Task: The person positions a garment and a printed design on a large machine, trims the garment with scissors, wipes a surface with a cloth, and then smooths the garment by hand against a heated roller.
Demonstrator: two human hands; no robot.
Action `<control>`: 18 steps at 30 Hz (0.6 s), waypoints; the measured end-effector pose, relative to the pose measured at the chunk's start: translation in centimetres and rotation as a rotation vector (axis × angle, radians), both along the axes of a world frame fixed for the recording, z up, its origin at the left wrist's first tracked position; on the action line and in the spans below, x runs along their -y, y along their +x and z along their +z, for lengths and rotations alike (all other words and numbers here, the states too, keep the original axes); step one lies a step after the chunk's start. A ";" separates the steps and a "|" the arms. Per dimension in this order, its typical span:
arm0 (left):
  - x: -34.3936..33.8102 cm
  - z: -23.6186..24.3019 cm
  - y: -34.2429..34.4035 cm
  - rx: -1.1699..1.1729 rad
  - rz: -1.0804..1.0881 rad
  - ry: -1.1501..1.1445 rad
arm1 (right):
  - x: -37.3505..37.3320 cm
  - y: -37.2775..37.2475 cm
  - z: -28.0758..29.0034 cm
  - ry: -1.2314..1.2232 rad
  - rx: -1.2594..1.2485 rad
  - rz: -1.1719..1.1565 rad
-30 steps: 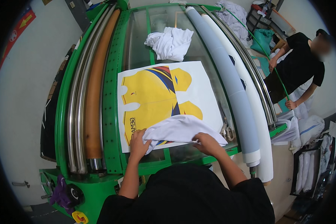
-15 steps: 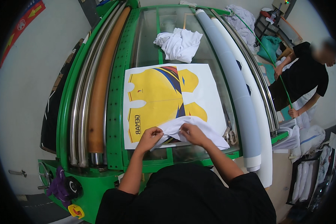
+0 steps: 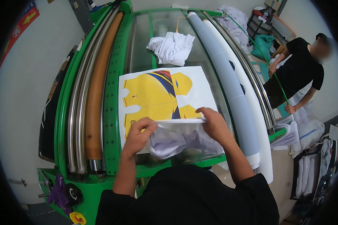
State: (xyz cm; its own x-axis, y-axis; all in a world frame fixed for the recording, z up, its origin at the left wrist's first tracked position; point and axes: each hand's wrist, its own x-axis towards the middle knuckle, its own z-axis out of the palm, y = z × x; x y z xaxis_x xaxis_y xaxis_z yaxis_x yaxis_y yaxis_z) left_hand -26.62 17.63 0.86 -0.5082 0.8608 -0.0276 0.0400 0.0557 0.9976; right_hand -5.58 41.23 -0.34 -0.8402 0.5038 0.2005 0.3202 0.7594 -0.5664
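A piece of white fabric (image 3: 180,138) hangs between my two hands, its top edge stretched straight across, over the lower part of a printed paper sheet. Fingers of my left hand (image 3: 141,133) pinch its left end; my right hand (image 3: 214,125) grips the right end. The white sheet (image 3: 204,86) carries yellow jersey-shaped prints with blue and red bands, partly hidden by the fabric. Behind it a crumpled white cloth (image 3: 171,48) lies on the clear-topped bed (image 3: 139,37) of a green machine.
Metal rollers and an orange roller (image 3: 97,105) run along the left. Grey-blue (image 3: 229,90) and white rolls line the right. Beyond them a person (image 3: 298,71) holds a green rod, near bundles of white fabric (image 3: 311,131). A handwheel with purple cloth (image 3: 60,191) is at lower left.
My hands have moved apart and lifted the white fabric from the printed sheet, drawing its edge straight. The other person stays at the right, still holding the green rod.
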 end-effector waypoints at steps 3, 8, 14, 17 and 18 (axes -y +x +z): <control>1.5 3.3 -1.1 0.167 0.120 0.261 | -4.3 2.3 -4.5 0.125 -0.017 -0.259; 5.9 7.2 -3.1 0.155 0.298 0.549 | -8.6 7.9 -7.7 0.089 -0.154 -0.540; 9.8 11.1 -5.8 0.114 0.969 0.709 | -11.4 12.7 -3.7 -0.584 -0.757 -0.549; 11.3 13.9 -6.8 -0.095 0.875 0.845 | -11.9 15.3 2.1 -0.684 -1.006 -0.360; 11.4 14.6 -7.0 -0.146 0.873 0.867 | -12.6 16.8 4.1 -0.546 -0.957 -0.325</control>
State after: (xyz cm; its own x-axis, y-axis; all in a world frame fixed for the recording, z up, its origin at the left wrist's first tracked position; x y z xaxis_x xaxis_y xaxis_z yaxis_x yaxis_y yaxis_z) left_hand -33.65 6.23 15.43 -0.8713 -0.0619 0.4868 0.4349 -0.5567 0.7077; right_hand 11.18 53.86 3.77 -0.2756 0.8849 0.3755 -0.2834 0.2985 -0.9114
